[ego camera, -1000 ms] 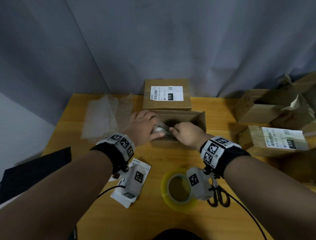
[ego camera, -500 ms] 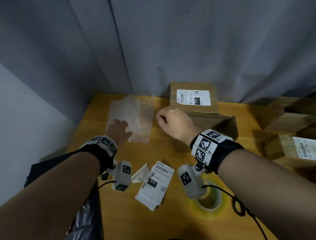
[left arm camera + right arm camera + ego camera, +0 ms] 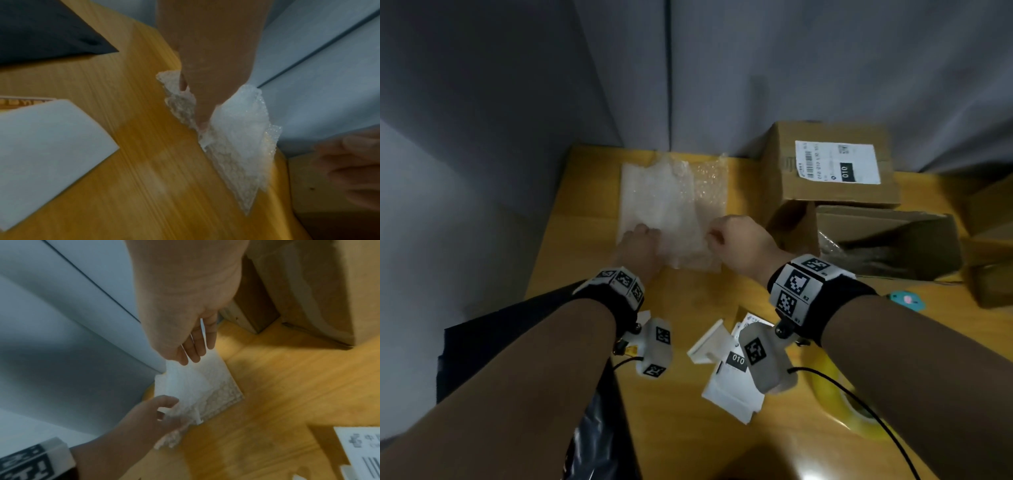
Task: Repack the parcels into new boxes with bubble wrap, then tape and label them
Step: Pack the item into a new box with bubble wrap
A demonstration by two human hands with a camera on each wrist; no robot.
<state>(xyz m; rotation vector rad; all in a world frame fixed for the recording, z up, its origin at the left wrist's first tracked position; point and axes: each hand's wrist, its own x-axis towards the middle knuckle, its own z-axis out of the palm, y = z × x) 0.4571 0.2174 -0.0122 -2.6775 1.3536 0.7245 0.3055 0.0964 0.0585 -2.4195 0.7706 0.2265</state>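
Both reached bubble wrap [image 3: 671,212] since earlier: left hand [image 3: 637,248] pinching near edge, right hand [image 3: 739,245] hovering above, fingers loosely curled.

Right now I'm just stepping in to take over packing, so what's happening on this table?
A person is picking up a sheet from the bubble wrap pile at the table's far left. The left hand pinches its near edge, and the right hand reaches over the near right corner, fingers loosely curled, grip unclear. An open box with some wrap inside waits to the right, in front of a labelled box. Loose labels and a tape roll lie nearer.
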